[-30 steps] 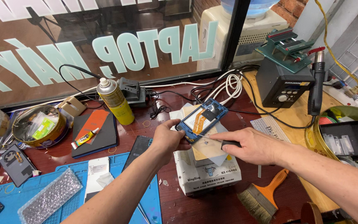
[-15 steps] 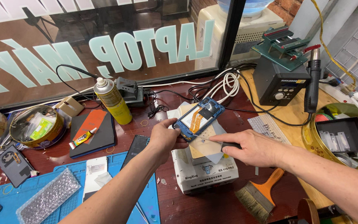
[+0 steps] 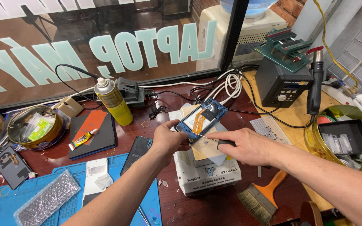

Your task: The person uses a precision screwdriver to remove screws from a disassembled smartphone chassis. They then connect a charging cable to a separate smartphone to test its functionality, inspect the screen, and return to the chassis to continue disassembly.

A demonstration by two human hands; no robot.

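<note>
While gripping the near edge of the opened blue phone frame [image 3: 201,119], left hand [image 3: 168,140] clamped on it with thumb over the rim. Right hand [image 3: 248,146] closed around a thin dark-handled tool [image 3: 214,140], tip laid against the frame's lower edge, just right of the left fingers. Hands close together, almost touching. Frame tilted, resting atop a white box-shaped heating unit [image 3: 208,173] directly beneath both hands; orange flex ribbon visible inside the frame.

Left of the left hand: dark phone [image 3: 137,148] face down, blue work mat [image 3: 70,188], yellow spray can [image 3: 114,101] standing upright farther off, black tablet [image 3: 92,136] with small glue tube [image 3: 81,140] lying on it, round tin [image 3: 34,127] beyond.

Below the right forearm: orange-handled brush [image 3: 262,196]. Beyond the right hand: grey hot-air station [image 3: 283,86] with its handpiece [image 3: 315,83] hanging upright, white cables [image 3: 231,83] coiled nearby. Right of the right arm: black parts tray [image 3: 342,138].
</note>
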